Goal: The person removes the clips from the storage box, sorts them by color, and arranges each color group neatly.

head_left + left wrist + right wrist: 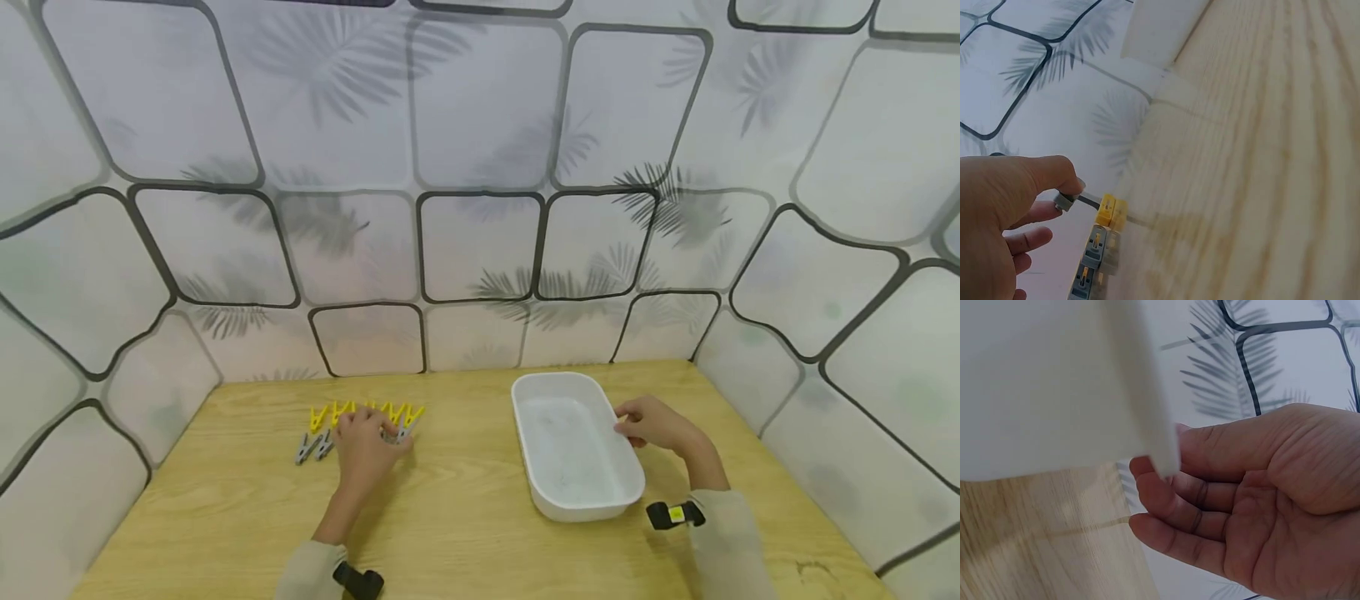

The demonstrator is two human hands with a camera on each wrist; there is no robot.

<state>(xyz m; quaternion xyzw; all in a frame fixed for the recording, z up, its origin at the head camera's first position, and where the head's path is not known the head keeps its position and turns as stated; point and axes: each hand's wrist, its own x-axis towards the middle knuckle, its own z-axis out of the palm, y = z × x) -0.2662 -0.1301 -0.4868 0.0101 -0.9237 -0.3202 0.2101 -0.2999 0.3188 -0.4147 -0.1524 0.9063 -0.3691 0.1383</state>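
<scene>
My left hand (366, 446) is over the right part of a cluster of clothespins. Between its thumb and forefinger it pinches the end of a grey clothespin (1065, 200). Left of that hand lie other grey clothespins (303, 450), with a row of yellow clothespins (318, 417) behind them, partly hidden by the fingers. A white plastic basin (555, 510) stands on the table at the right. My right hand (658, 425) grips its right rim (1163, 425), thumb on one side and fingers curled under the edge.
The wooden table (450, 533) carries everything. Patterned white fabric walls (480, 250) with dark outlines and leaf prints enclose it at the back and both sides. Bare tabletop lies between the clothespins and the basin.
</scene>
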